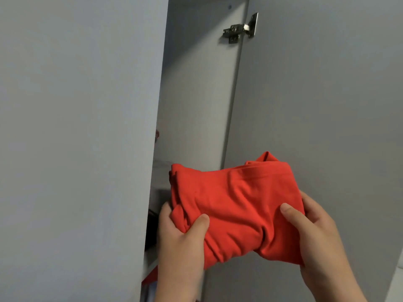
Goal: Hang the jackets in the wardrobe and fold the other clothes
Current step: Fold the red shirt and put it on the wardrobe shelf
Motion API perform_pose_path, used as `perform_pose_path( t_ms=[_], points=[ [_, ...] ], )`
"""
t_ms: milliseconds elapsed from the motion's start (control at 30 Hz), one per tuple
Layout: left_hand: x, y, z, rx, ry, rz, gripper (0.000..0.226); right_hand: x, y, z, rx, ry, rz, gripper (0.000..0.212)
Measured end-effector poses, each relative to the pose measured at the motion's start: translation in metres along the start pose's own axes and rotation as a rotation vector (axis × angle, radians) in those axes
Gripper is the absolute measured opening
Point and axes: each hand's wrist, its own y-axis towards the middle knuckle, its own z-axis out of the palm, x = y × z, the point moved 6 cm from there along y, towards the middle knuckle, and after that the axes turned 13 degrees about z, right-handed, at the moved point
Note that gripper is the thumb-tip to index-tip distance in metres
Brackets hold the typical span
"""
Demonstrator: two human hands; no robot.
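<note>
Both hands, left hand [183, 234] and right hand [316, 232], grip a folded red garment [235, 205] before the open wardrobe [196, 105], folding apparently finished, shelving still to come, other clothes unseen.

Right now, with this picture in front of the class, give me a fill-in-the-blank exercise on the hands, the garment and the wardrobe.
1. The number of hands gripping the red garment is ____.
2. The left hand and the right hand each press a ____ onto the cloth's top side.
3. The metal hinge carries an open ____.
Missing words: two; thumb; door.
</note>
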Motion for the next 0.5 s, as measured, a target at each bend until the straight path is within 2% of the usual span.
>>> perform_pose_path(
  t_ms=[167, 367, 500],
  points=[
    [-0.005, 0.041, 0.017, -0.153, 0.067, 0.147, 0.054, 0.015, 0.057, 0.034, 0.128, 0.001, -0.118, 0.067],
    [-0.018, 0.098, 0.015, -0.359, 0.087, 0.26, 0.053, 0.029, 0.139, 0.101, 0.186, -0.07, -0.178, 0.06],
    [-0.018, 0.116, -0.003, -0.536, 0.191, 0.304, 0.043, 0.016, 0.181, 0.158, 0.373, -0.092, -0.113, 0.059]
  ],
)
